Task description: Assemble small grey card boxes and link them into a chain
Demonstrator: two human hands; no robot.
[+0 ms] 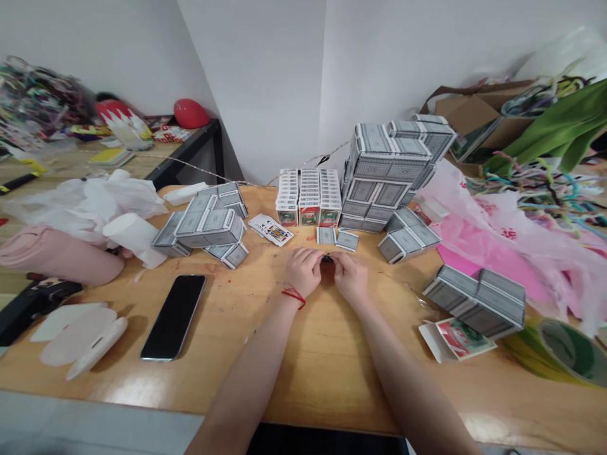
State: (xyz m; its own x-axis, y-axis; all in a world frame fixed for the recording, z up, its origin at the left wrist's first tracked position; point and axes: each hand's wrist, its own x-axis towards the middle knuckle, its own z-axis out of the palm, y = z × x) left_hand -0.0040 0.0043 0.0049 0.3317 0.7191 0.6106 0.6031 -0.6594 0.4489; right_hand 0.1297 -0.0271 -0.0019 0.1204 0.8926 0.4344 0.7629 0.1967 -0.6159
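Our wooden table (pixel 327 385) has its near edge at six o'clock, with wood showing between our forearms. At four lies an opened card box (pixel 467 338), at eight a phone (pixel 173 319), and between three and four a pair of grey boxes (pixel 478 300); our elbows have room inside these but should not swing wide. Mid-table, our left hand (pixel 305 272) and right hand (pixel 349 275) stand close, bent fingertips pinching a small dark item (pixel 327 258) between them; it is mostly hidden, and we cannot tell what it is. To handle it well, we judge, both pinches should be light and level, wrists low over the wood. Just beyond, at twelve, lie two patterned card backs (pixel 325 235), near enough for our knuckles to nudge. Loose face-up cards (pixel 271 229) spread at ten, with a grey stack (pixel 208 221) farther that way. Rows of card boxes (pixel 308 202) just short of twelve and a tall tower (pixel 384 177) at one make forward reach tight before the pale wall (pixel 270 82).
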